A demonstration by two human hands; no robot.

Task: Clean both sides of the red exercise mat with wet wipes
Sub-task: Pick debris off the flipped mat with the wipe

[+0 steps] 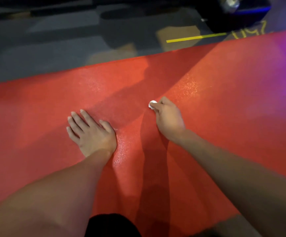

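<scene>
— So, where's the red mat from where you stand?

— Spread flat on the floor under both of the person's hands, running wide past them on either side. Its far edge lies beyond the fingertips, against grey patterned carpet.

— And the hands?

— The left hand lies palm down on the mat, fingers straight and a little spread, pressing the surface and holding nothing. The right hand is off to its right and slightly farther out, fingers curled around a small bunched white wipe. Only a bit of the wipe pokes out past the knuckles, on the side facing the left hand, and it sits down against the mat.

— Are the 2 hands touching?

— No, apart, with a strip of mat between them. That strip and the patch just beyond the right hand glisten, as if damp.

— Anything else around?

— Beyond the right hand, past the mat's far edge, a yellow line runs across the carpet with yellow markings beside it; I can't read them. Farther out sits a dark object with blue light on it, too blurred to tell what. Purple light falls on the mat far to the right of the right hand.
</scene>
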